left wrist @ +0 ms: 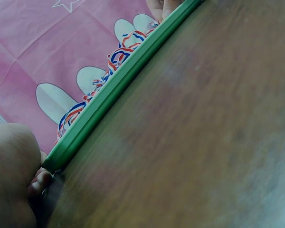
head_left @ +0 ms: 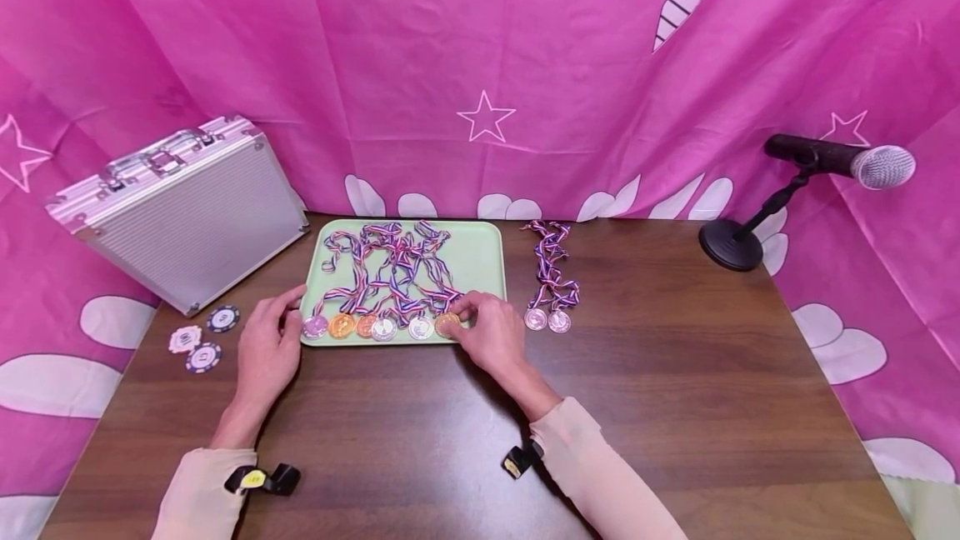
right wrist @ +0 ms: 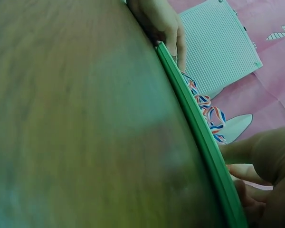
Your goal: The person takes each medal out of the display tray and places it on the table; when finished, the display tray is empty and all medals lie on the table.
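Pale-green rectangular tray on brown wooden table, head view. Round metal medals with red-white-blue striped ribbons lined along its near edge. Right hand pinches the rightmost, a gold-coloured round medal, between thumb and fingers. Left hand touches the tray's left edge; cannot tell if fingers grip. Two pinkish round medals beside tray, right. Left wrist view: left hand at tray corner, ribbons above rim. Right wrist view: right-hand fingers at rim, medal hidden.
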Available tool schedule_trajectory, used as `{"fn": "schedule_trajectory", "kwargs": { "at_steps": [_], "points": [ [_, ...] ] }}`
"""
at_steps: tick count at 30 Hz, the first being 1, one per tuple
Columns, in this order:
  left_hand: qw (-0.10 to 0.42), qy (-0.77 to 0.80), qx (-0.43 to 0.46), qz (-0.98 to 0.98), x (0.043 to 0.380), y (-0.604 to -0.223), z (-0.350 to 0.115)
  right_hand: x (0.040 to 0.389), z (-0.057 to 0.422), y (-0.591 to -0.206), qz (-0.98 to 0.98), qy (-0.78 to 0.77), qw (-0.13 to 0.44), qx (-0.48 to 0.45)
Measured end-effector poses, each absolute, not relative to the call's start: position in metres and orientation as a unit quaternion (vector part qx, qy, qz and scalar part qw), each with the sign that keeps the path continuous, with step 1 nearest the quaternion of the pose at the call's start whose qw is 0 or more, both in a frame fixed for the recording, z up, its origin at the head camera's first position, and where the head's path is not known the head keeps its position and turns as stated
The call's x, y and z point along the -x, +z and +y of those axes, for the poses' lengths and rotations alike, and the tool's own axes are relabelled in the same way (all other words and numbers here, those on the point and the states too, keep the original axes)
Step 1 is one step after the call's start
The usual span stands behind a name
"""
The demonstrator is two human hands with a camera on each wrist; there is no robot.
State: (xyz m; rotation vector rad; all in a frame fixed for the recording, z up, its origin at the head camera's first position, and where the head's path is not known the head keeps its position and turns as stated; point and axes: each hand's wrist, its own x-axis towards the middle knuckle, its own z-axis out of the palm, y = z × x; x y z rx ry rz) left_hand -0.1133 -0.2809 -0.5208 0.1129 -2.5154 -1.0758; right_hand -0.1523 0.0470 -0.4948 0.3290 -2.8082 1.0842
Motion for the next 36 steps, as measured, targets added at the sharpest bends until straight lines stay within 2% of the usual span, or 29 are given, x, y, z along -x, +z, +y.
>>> {"fn": "schedule_trajectory", "kwargs": {
  "at_steps": [9,13,18,29,36],
  "points": [
    [0.202,-0.386,-0.038,-0.899,0.113,-0.52,-0.281,0.159,0.066,-0.476,-0.852,0.515,0.022,-0.086],
    [0.202,-0.385,-0.038,-0.9,0.114,-0.52,-0.281,0.162,0.078,-0.456,-0.784,0.617,0.004,-0.066],
    [0.199,-0.386,-0.04,-0.9,0.114,-0.521,-0.281,0.162,0.09,-0.425,-0.713,0.699,0.01,-0.059],
    [0.193,-0.389,-0.049,-0.899,0.113,-0.521,-0.28,0.156,0.115,-0.357,-0.663,0.74,0.067,-0.091],
    [0.193,-0.388,-0.046,-0.9,0.114,-0.52,-0.28,0.17,0.15,-0.316,-0.639,0.747,0.167,-0.078]
  ]
}}
